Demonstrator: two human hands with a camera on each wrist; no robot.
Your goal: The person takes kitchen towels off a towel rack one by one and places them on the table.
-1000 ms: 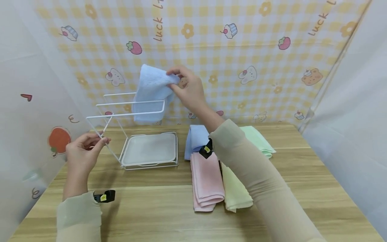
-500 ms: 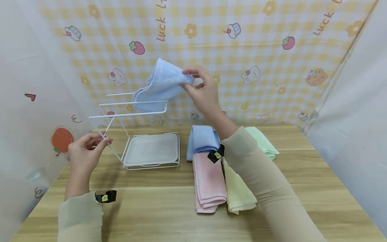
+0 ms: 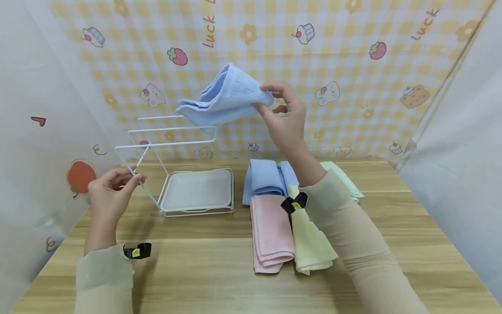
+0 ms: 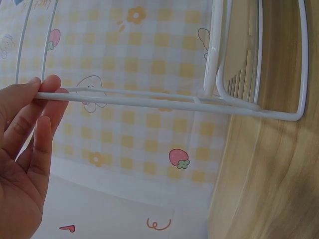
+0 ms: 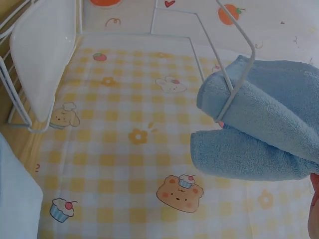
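A light blue towel (image 3: 235, 98) hangs folded from my right hand (image 3: 288, 117), whose thumb and fingers pinch its right end. Its left end is at the height of the upper bars of a white wire rack (image 3: 168, 144); the right wrist view has the bars crossing in front of the towel (image 5: 254, 154). My left hand (image 3: 111, 189) grips the rack's slanted side wire between thumb and fingers, as the left wrist view also shows. In the rack's base lies a white tray (image 3: 198, 189). Only a sliver of the right hand (image 5: 314, 209) appears in the right wrist view.
Right of the rack, folded towels lie on the wooden table (image 3: 188, 274): blue (image 3: 266, 176), pink (image 3: 272, 235), yellow (image 3: 313, 244) and pale green (image 3: 343, 179). My right forearm partly covers the yellow and green ones. A patterned curtain (image 3: 251, 56) stands behind.
My right hand has moved right, drawing the light blue towel up and away from the rack's upper bars, where it hung before. The left hand keeps its grip on the rack.
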